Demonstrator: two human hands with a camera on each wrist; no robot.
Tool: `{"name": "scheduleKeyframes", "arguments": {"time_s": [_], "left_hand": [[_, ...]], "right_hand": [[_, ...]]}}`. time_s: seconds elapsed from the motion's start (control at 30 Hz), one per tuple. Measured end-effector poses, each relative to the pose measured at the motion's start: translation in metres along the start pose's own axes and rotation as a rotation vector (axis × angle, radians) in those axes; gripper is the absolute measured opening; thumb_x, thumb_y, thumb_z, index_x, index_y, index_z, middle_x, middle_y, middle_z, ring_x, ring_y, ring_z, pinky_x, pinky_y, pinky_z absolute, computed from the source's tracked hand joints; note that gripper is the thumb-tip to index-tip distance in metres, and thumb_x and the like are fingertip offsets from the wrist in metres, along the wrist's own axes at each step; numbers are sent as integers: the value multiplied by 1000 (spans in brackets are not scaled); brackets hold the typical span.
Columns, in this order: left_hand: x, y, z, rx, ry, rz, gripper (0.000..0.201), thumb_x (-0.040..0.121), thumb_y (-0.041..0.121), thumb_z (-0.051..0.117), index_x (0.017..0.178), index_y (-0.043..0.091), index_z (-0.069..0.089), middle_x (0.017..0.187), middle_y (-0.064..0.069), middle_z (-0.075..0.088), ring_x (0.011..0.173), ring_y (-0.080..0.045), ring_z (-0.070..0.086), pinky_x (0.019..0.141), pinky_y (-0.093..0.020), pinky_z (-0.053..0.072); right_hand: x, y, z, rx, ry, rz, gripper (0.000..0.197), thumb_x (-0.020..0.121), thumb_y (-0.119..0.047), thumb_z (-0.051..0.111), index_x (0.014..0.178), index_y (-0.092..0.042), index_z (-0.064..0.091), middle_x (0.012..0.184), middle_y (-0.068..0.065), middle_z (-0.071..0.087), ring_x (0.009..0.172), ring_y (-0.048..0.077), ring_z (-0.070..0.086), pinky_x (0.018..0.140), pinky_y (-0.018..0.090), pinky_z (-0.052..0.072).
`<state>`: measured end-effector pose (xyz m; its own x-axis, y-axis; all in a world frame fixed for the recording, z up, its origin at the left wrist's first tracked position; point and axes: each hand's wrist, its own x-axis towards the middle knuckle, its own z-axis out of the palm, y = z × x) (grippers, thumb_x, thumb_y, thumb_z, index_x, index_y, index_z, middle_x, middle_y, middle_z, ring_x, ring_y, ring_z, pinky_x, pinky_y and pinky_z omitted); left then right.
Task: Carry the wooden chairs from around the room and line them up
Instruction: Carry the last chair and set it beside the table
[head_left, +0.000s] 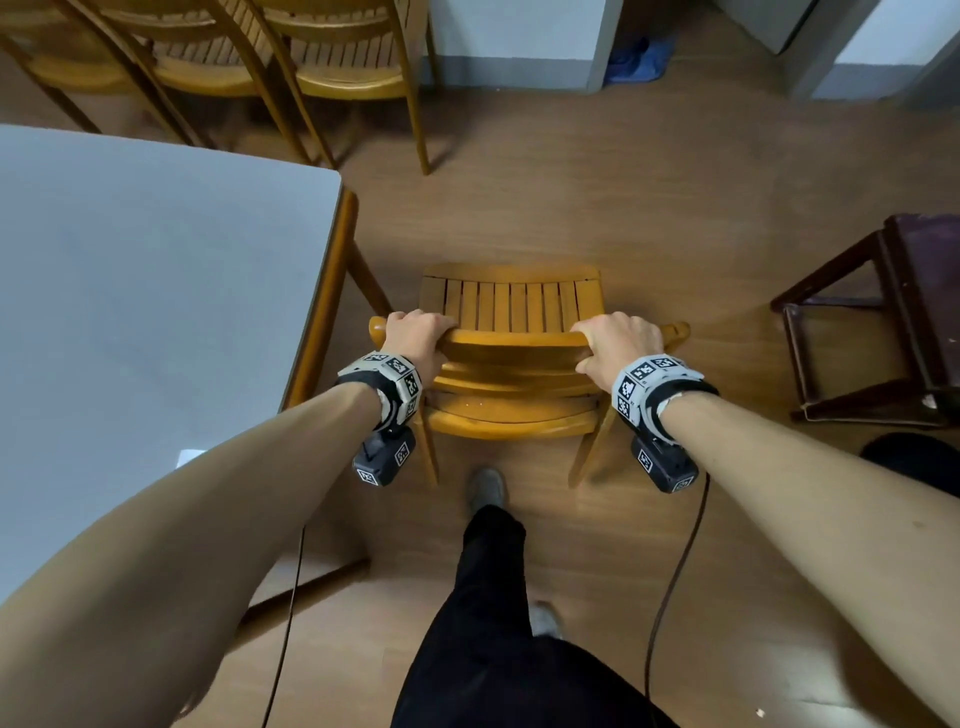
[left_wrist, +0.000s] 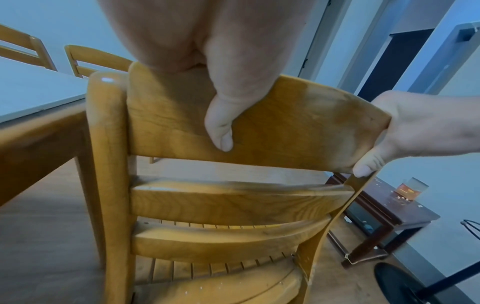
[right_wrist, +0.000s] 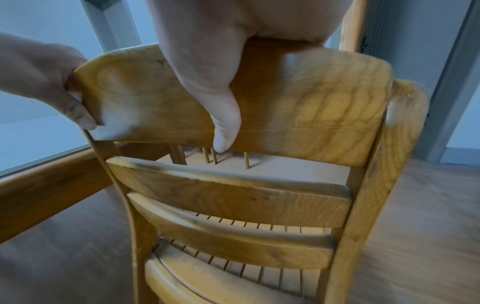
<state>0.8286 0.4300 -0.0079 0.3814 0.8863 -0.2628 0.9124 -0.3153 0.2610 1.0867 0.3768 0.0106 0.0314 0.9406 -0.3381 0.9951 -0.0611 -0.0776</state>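
Observation:
A yellow wooden chair (head_left: 511, 312) with a slatted seat stands on the floor straight in front of me, its back toward me. My left hand (head_left: 415, 332) grips the left end of the top back rail (left_wrist: 285, 123), thumb on the near face. My right hand (head_left: 618, 338) grips the right end of the same rail (right_wrist: 311, 107), thumb likewise pressed on the near side. In the left wrist view the right hand (left_wrist: 420, 131) shows at the rail's far end. Several more wooden chairs (head_left: 332, 67) stand together at the top left.
A grey-topped table (head_left: 145, 291) with a wooden frame stands close on the left of the chair. A dark wooden side table (head_left: 893, 322) is at the right. Wood floor (head_left: 597, 182) lies beyond the chair. My feet and trailing cables are behind it.

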Motion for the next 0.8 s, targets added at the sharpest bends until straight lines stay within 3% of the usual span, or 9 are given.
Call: {"name": "scheduleKeyframes", "arguments": {"time_s": [0.2,0.33,0.53,0.63,0.8], "left_hand": [[61,-30,-6,5,-52,1,24,86,9,63,103,26,66,101,2,67,107,-26,56,101,-44,34],[123,-47,-24,29,-23,17,28,84,10,66,109,23,67,107,0,68,109,-28,57,99,-42,34],[197,-62,-49,15,-68,47,28,86,11,65,112,23,67,111,-2,68,113,-29,56,98,-40,33],[234,-69,-60,5,-95,49,27,87,11,64,110,23,67,111,-2,67,112,-29,56,97,-40,33],[307,-82,-83,9,-123,14,35,89,9,61,120,25,66,115,-2,67,115,-28,56,100,-39,34]], "right_hand": [[58,-6,-2,6,-34,-24,9,89,-34,72,98,-32,68,79,-5,64,77,21,57,70,31,41],[115,-5,-24,17,3,-12,7,90,-30,72,95,-30,68,77,-4,60,76,23,53,71,31,38],[190,3,-52,-13,-30,-1,19,89,-39,72,108,-34,69,85,-3,64,81,23,56,72,32,41],[224,7,-62,4,-35,13,17,89,-38,71,105,-35,69,82,-5,62,78,21,53,71,31,39],[297,14,-82,25,-55,15,9,90,-37,71,98,-34,68,82,-5,64,78,22,54,71,31,39]]}}
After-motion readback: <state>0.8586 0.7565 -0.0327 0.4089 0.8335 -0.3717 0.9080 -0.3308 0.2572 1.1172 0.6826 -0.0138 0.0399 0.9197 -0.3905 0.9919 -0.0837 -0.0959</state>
